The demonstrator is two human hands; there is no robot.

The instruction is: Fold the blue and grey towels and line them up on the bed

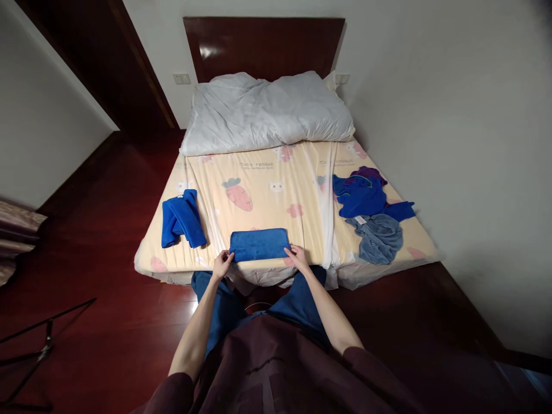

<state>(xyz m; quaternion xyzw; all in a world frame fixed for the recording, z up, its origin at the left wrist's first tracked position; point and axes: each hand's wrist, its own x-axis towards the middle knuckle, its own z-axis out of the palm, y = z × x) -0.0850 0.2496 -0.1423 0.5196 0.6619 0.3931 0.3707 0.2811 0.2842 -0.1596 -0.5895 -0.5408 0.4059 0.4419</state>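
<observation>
A folded blue cloth (259, 244) is laid flat at the near edge of the bed, about midway across, on a cream rabbit-and-carrot print cover (267, 198). Its near left corner is pinched between the thumb and fingers of the left hand (222, 264); its near right corner is pinched likewise by the right hand (298, 258). Both forearms are stretched forward and angled inward toward the cloth, with the thumbs turned to each other and placed on top. To the left, bright blue folded fabric (183, 218) is laid in two overlapping strips. To the right, a rumpled bright blue garment (364, 195) is heaped against a purple cloth (371, 173) and a grey-blue cloth (382, 238). At the far end, a white quilt (271, 112) is bunched before the dark wooden headboard (263, 43).
</observation>
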